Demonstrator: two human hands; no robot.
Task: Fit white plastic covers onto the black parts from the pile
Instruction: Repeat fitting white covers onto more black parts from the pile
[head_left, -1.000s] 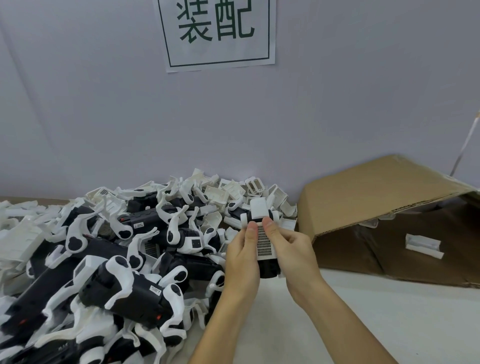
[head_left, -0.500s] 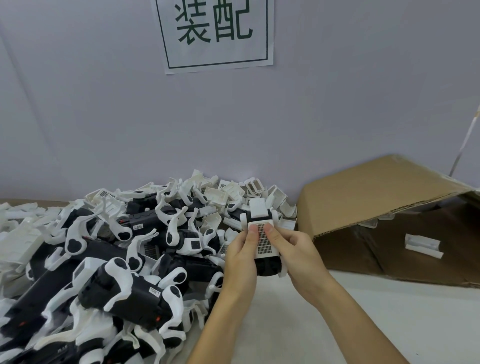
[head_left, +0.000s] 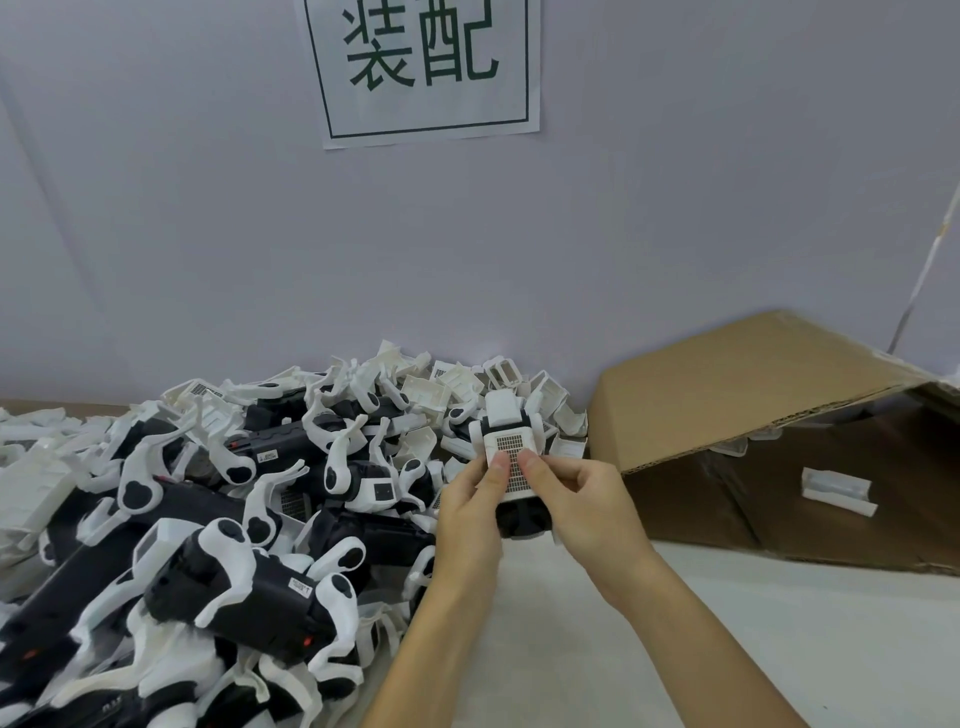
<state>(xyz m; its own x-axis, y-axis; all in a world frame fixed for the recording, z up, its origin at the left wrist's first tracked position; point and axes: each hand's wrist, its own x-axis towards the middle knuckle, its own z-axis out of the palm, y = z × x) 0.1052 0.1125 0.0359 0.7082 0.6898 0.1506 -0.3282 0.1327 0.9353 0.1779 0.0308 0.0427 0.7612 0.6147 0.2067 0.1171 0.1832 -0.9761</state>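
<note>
Pale bench (head_left: 779, 649) beside the pile (head_left: 234, 519): left hand (head_left: 470, 512) and right hand (head_left: 587, 504) each close their grip on the black part (head_left: 522, 519), thumbs pressing its white grille cover (head_left: 509, 457), probably seating it.

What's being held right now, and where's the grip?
Both hands hold one black part with its white cover: left hand and right hand grip its sides, thumbs pressing the cover's grille.

A factory assembly station. A printed sign (head_left: 422, 67) with 2 green Chinese characters hangs on a plain wall. Below it, a worktop (head_left: 779, 649) carries a big pile (head_left: 208, 519) of identical black-and-white plastic parts beside an open cardboard box (head_left: 753, 389) lying on its side.
</note>
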